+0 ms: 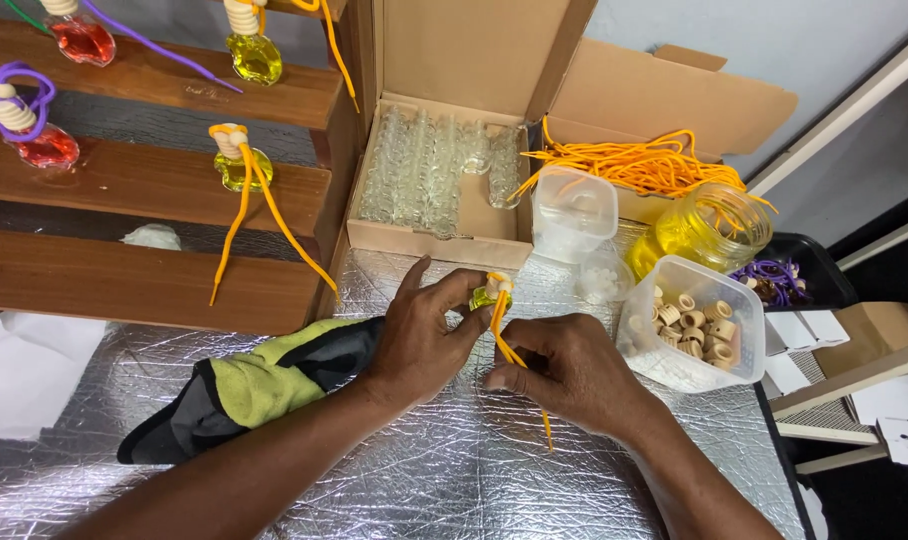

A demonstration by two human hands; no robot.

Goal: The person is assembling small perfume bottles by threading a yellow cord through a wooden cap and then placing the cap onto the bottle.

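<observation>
- Desk (454, 470), foil-covered: keep work low over it, near the cardboard box (444, 190) of empty bottles.
- Left hand (424, 335): clamped on small yellow bottle (489, 295); hold it upright, steady.
- Right hand (564, 370): pinched on orange cord (504, 335) below cap; pull evenly, w/o twisting.

- One view only, from a camera worn on the person's head.
- It looks steeply down and forward over the foil-covered desk (454, 470).
- It sits close: both forearms enter from the bottom edge.
- A wooden shelf (144, 180) and an open cardboard box (444, 160) fill the top of the view.
</observation>
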